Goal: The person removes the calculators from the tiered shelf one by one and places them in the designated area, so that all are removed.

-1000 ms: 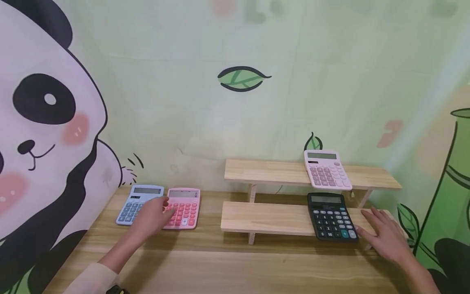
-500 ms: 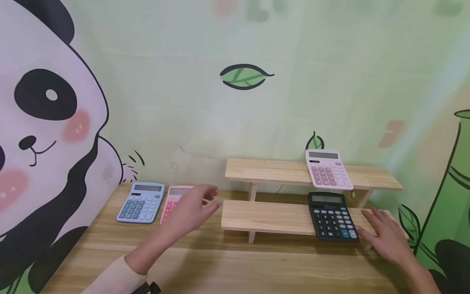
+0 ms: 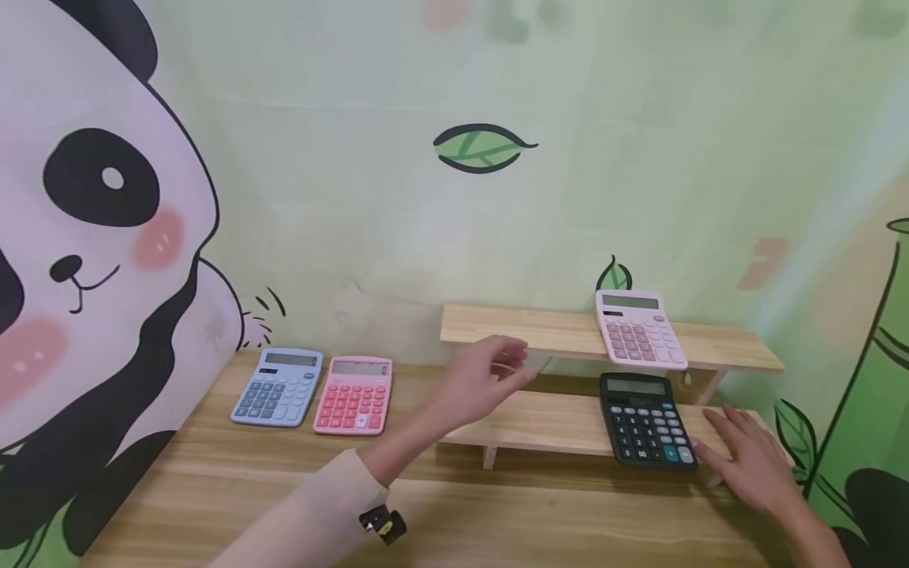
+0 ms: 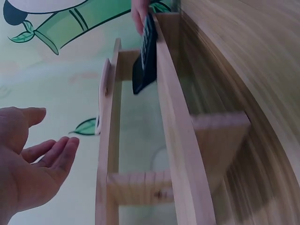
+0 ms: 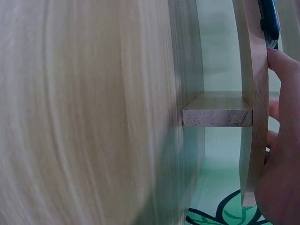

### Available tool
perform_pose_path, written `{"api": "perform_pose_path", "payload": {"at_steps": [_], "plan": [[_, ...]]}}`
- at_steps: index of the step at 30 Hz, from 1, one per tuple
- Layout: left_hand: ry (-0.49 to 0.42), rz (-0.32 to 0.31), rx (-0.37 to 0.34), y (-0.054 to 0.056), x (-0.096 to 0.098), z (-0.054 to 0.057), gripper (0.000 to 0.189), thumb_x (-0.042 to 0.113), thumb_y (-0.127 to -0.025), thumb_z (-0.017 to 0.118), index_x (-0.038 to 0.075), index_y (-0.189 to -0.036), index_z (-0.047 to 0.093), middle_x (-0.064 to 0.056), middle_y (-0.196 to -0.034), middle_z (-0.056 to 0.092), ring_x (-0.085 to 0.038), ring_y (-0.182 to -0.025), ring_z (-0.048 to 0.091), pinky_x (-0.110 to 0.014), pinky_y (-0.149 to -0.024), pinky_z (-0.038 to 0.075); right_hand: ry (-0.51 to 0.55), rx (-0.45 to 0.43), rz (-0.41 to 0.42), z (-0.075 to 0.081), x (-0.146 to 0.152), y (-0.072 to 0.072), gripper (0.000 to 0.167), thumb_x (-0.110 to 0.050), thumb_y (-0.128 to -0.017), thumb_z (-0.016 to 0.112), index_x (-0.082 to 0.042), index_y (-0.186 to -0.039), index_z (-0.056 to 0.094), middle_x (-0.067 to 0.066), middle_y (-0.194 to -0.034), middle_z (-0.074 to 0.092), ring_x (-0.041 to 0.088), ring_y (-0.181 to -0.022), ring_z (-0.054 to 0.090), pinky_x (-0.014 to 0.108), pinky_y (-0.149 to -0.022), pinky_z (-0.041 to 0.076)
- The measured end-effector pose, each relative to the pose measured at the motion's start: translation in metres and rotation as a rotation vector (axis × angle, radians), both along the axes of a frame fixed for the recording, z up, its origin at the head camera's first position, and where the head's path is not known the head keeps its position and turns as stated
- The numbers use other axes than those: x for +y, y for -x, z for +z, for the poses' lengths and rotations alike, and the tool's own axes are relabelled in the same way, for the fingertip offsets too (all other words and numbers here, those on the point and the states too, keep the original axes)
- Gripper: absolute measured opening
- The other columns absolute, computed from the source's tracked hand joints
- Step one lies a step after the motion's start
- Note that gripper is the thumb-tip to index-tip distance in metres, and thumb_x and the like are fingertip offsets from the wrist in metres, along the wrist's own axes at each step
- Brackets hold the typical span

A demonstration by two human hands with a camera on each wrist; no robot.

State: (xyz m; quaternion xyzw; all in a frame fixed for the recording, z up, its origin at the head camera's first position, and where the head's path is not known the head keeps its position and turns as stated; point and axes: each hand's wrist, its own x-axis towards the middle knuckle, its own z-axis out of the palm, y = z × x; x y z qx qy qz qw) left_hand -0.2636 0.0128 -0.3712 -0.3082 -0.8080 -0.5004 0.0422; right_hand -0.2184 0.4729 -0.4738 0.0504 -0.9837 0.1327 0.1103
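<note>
My left hand [image 3: 483, 379] is in the air over the left part of the two-step wooden shelf [image 3: 525, 422], its fingers loosely bent with nothing between them. In the left wrist view that hand [image 4: 35, 157] has thumb and fingers apart. My right hand [image 3: 749, 457] rests on the lower step's right end, thumb by the edge of the black calculator [image 3: 648, 422]. That calculator leans on the lower step. Above it, a pale pink calculator [image 3: 641, 330] leans on the upper step. A blue calculator [image 3: 278, 386] and a bright pink calculator [image 3: 353, 394] lie side by side left of the shelf.
The wooden tabletop [image 3: 497, 513] runs in front of the shelf. Behind stands a green wall [image 3: 341, 197] printed with a panda and leaves. A shelf support [image 5: 218, 117] shows in the right wrist view.
My left hand has moved right, from the bright pink calculator to above the shelf's left part, uncovering both left calculators. The right hand stays on the lower step.
</note>
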Motion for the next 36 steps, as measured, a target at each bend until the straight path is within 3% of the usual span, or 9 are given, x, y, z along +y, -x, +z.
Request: {"api": "perform_pose_path", "payload": {"at_steps": [8, 17, 22, 26, 31, 36], "plan": [[-0.038, 0.021, -0.036, 0.021, 0.059, -0.003, 0.052, 0.038, -0.101, 0.075, 0.007, -0.141, 0.064, -0.001, -0.126, 0.073, -0.010, -0.111, 0.069, -0.027, -0.098, 0.058, 0.018, -0.013, -0.012, -0.001, 0.002, 0.000, 0.077, -0.051, -0.106, 0.058, 0.010, -0.152, 0.045, 0.047, -0.156, 0.030, 0.068, -0.143, 0.024, 0.083, -0.114, 0.016], [-0.100, 0.062, -0.223, 0.037, 0.106, -0.016, 0.048, 0.042, -0.099, 0.076, 0.007, -0.131, 0.072, 0.002, -0.111, 0.075, -0.006, -0.098, 0.068, -0.021, -0.081, 0.059, 0.019, 0.007, -0.013, 0.002, -0.001, -0.003, 0.076, -0.051, -0.106, 0.058, 0.009, -0.151, 0.046, 0.047, -0.155, 0.031, 0.068, -0.143, 0.025, 0.084, -0.113, 0.017], [-0.226, 0.064, -0.387, 0.040, 0.128, -0.023, 0.036, 0.032, -0.099, 0.077, 0.004, -0.123, 0.075, 0.002, -0.098, 0.077, -0.013, -0.094, 0.074, -0.032, -0.086, 0.064, 0.021, 0.000, -0.019, 0.002, -0.001, -0.002, 0.077, -0.052, -0.106, 0.058, 0.009, -0.151, 0.046, 0.046, -0.156, 0.031, 0.067, -0.143, 0.025, 0.085, -0.112, 0.017], [-0.375, 0.054, -0.500, 0.042, 0.145, -0.025, 0.024, 0.017, -0.100, 0.077, -0.001, -0.115, 0.076, -0.005, -0.090, 0.079, -0.025, -0.092, 0.079, -0.037, -0.086, 0.065, 0.017, -0.001, -0.022, 0.001, -0.001, -0.001, 0.077, -0.052, -0.106, 0.058, 0.009, -0.151, 0.046, 0.046, -0.156, 0.031, 0.067, -0.143, 0.025, 0.085, -0.112, 0.017], [-0.479, 0.054, -0.587, 0.043, 0.159, -0.029, 0.017, 0.014, -0.101, 0.074, -0.002, -0.107, 0.078, -0.008, -0.088, 0.078, -0.023, -0.087, 0.079, -0.031, -0.078, 0.066, 0.018, -0.008, -0.027, 0.001, -0.001, 0.000, 0.077, -0.052, -0.105, 0.058, 0.009, -0.151, 0.046, 0.046, -0.156, 0.031, 0.067, -0.143, 0.024, 0.084, -0.112, 0.017], [-0.520, 0.062, -0.626, 0.042, 0.166, -0.031, 0.018, 0.014, -0.102, 0.073, -0.003, -0.107, 0.078, -0.010, -0.088, 0.079, -0.024, -0.087, 0.079, -0.031, -0.078, 0.066, 0.016, -0.009, -0.032, 0.001, -0.001, 0.000, 0.078, -0.053, -0.106, 0.058, 0.009, -0.152, 0.046, 0.046, -0.156, 0.031, 0.067, -0.143, 0.024, 0.084, -0.114, 0.016]]}}
